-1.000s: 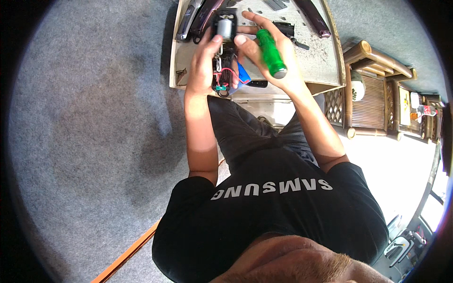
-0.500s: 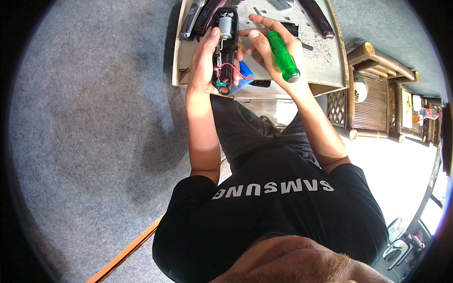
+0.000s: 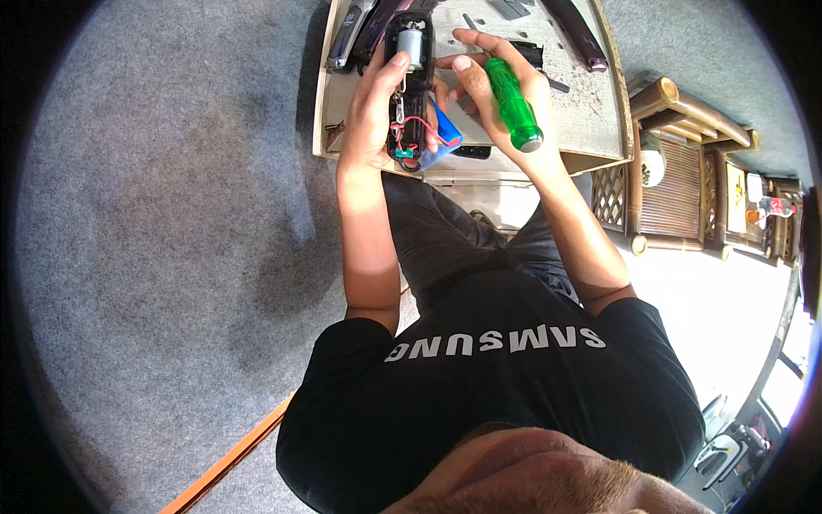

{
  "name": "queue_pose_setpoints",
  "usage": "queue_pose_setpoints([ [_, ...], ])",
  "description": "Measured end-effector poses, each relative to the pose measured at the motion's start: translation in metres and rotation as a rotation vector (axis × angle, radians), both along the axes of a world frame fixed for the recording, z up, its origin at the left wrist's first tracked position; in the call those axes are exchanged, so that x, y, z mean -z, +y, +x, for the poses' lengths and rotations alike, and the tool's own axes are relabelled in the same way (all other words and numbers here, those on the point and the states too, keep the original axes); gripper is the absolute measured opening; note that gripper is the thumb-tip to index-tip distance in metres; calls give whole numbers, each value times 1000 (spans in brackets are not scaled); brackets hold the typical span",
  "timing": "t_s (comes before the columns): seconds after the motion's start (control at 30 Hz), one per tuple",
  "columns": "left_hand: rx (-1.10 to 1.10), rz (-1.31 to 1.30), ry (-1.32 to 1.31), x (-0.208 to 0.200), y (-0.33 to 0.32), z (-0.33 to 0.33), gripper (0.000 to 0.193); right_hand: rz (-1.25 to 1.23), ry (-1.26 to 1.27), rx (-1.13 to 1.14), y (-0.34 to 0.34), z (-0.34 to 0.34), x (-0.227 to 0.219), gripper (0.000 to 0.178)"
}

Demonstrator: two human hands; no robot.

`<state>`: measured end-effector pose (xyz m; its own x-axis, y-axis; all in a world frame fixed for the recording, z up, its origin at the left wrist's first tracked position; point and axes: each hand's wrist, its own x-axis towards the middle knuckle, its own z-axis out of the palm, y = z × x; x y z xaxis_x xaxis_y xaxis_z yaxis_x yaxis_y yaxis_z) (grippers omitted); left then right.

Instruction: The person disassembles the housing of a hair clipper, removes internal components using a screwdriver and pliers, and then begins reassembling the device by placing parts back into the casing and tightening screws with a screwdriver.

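Note:
My left hand (image 3: 366,116) is closed around an opened hair clipper (image 3: 418,90), held upright over the table's near edge. Its black housing lies bare, showing a silver motor (image 3: 410,47) near the top, with my thumb against it. Loose red wires and a small green circuit board (image 3: 405,154) sit at the lower end. Beside the housing, a red wire runs to a blue wrapped piece (image 3: 444,147). My right hand (image 3: 503,81) holds a screwdriver with a translucent green handle (image 3: 512,103), which rests across the palm. Its shaft cannot be made out.
The wooden table (image 3: 591,128) carries another dark clipper (image 3: 575,32) at the right, grey and dark clippers (image 3: 347,38) at the far left, a black part (image 3: 527,54) and scattered dark bits. A bamboo chair (image 3: 676,184) stands to the right.
The clipper and my left thumb have shifted very slightly, the thumb up and to the right. My right hand stays nearly in place, the screwdriver handle dipping a touch.

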<state>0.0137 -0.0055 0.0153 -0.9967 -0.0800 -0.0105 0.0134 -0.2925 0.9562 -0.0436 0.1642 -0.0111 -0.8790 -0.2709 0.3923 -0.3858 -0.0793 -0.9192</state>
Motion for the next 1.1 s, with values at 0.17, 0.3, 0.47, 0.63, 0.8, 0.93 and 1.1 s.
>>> queue_pose_setpoints([
  [0.17, 97, 106, -35, 6, -9, -5, 47, 40, -27, 3, 0, 0, 0, 40],
  [0.3, 115, 83, 20, 3, -7, -5, 48, 44, -27, -3, 1, 0, 0, 39],
  [0.47, 43, -97, 57, -3, 3, 0, 51, 36, -57, -11, 2, 3, -3, 40],
  [0.63, 69, -94, 65, -1, 1, -1, 51, 39, -64, -10, 2, 3, -5, 40],
  [0.8, 65, -37, 87, 2, 1, -2, 47, 50, -37, 8, 1, 1, 0, 40],
  [0.93, 94, -135, 123, 1, 1, -2, 56, 60, -25, 2, 1, 2, -1, 39],
  [1.1, 87, -85, 123, 2, 1, -1, 54, 41, -48, -31, 2, 1, -2, 38],
])
